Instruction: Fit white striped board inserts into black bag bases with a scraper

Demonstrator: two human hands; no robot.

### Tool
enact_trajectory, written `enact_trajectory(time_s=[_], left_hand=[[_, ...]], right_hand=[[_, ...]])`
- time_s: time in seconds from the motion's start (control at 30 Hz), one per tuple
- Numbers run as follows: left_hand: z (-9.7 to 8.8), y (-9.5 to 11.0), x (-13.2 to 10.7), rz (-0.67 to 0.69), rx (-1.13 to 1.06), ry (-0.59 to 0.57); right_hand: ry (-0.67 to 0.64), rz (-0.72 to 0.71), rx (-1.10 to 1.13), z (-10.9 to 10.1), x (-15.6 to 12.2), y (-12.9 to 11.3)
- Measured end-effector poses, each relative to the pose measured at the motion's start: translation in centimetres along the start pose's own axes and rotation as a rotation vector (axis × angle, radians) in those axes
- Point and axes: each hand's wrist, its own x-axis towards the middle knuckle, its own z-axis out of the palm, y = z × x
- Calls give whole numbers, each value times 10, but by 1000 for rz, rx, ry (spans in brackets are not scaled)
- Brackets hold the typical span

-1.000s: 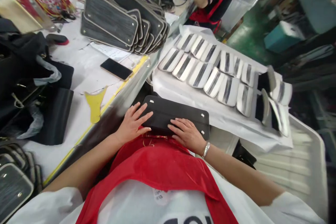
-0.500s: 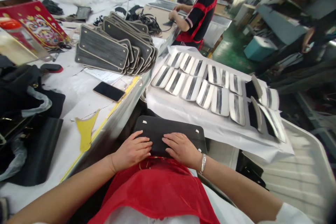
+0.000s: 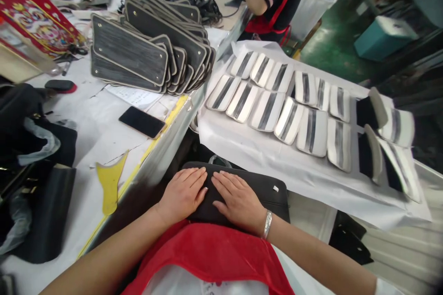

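A black bag base [image 3: 265, 189] with rounded corners, likely part of a bag, lies across my lap against the red apron [image 3: 214, 244]. My left hand [image 3: 183, 193] rests flat on its left half, fingers stretched out. Beside it my right hand [image 3: 238, 200] presses flat on the middle, its fingertips almost meeting the left ones. A small white patch [image 3: 276, 188] shows near the piece's right end. The left end is partly covered by my hand. A clear-wrapped loop [image 3: 220, 161] peeks out just behind the piece.
On the left table lie stacked dark panels [image 3: 129, 50], a phone [image 3: 141, 121], a yellow template [image 3: 111, 183] and black bags [image 3: 44, 207]. Rows of white flaps with dark stripes [image 3: 266, 109] cover the right table [image 3: 228, 140]. Another person [image 3: 277, 0] works behind it.
Both hands have slid further up onto the black piece and come closer together, fingers now lying flatter. The view has tipped downward. The other person's hands stay at their table.
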Motion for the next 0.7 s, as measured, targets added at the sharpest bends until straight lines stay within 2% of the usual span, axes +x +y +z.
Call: enact_trajectory(time_s=[0.17, 0.3, 0.37, 0.47, 0.53, 0.57, 0.63, 0.7], left_hand=[[0, 1, 1, -21, -13, -27], [-3, -2, 3, -1, -53, 21], [-6, -8, 3, -36, -134, 42], [-8, -18, -3, -255, -253, 126], [-5, -23, -10, -485, -322, 149], [-1, -25, -13, -605, -382, 111], [7, -27, -20, -806, -591, -57], [16, -25, -28, -896, -802, -127]], right_hand=[[-8, 36, -44, -4, -19, 16], [-8, 97, -93, -12, -44, 23], [-13, 120, -90, -19, -54, 26], [6, 189, -24, -30, -68, 33], [94, 351, 33, -31, -76, 42], [155, 462, 71, -30, -81, 48], [248, 671, 213, -23, -92, 60], [267, 801, 430, -14, -101, 67]])
